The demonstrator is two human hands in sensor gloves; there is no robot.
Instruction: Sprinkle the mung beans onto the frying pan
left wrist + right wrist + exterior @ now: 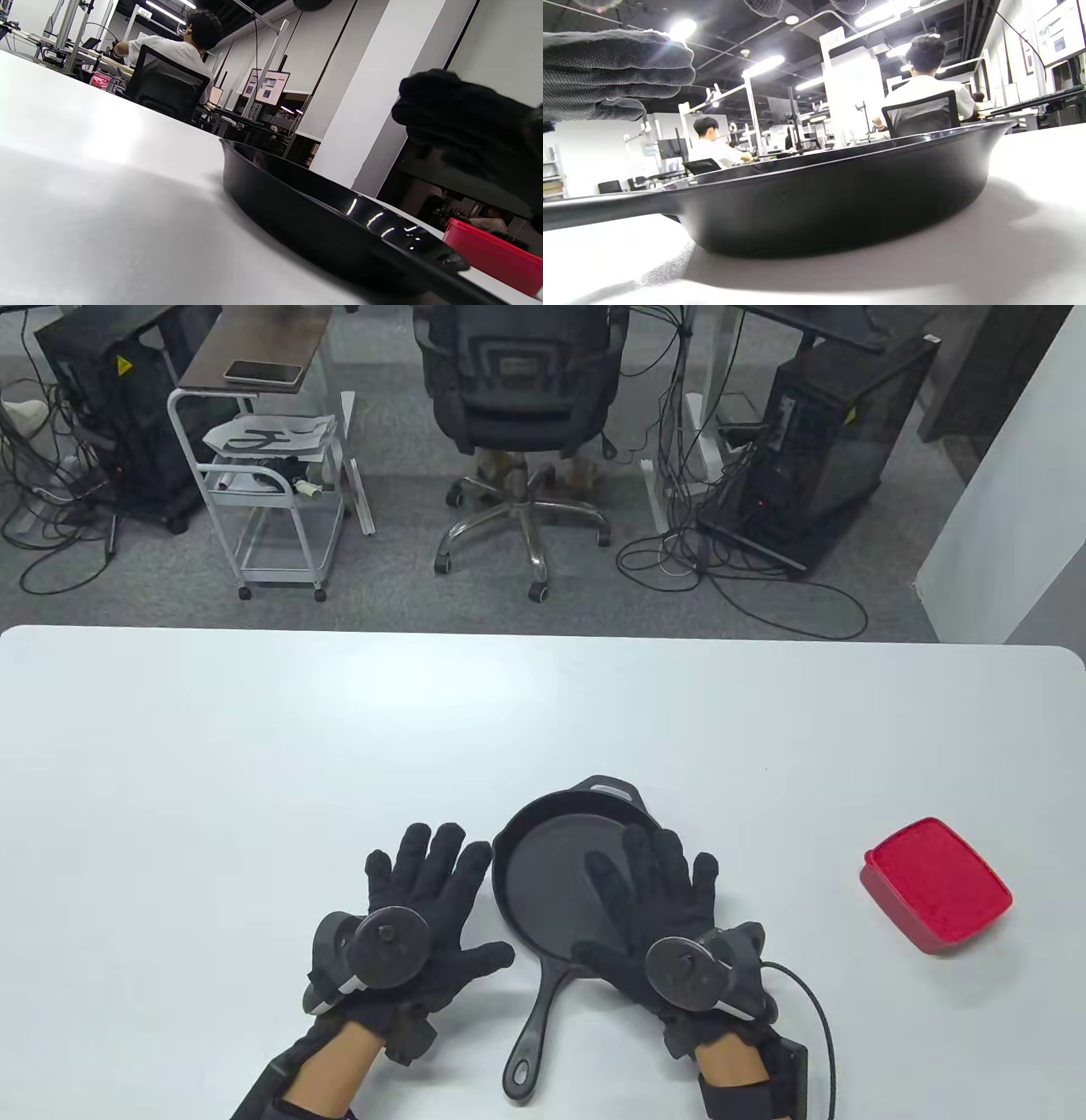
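Black cast-iron frying pan (556,865) lies on the white bench (254,746), handle toward the near edge, near the middle. Left hand (424,916), fingers spread wide, rests flat just left of the pan rim, holding nothing. Right hand (657,908), fingers likewise spread and holding nothing, extends over the pan's right rim. Red lidded container (937,884) sits well apart at right, near the bench's right edge. Bare surface lies on the far half and far left.

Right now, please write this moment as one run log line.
left hand: open, beside frying pan | right hand: open, over pan | red box: lid on, untouched
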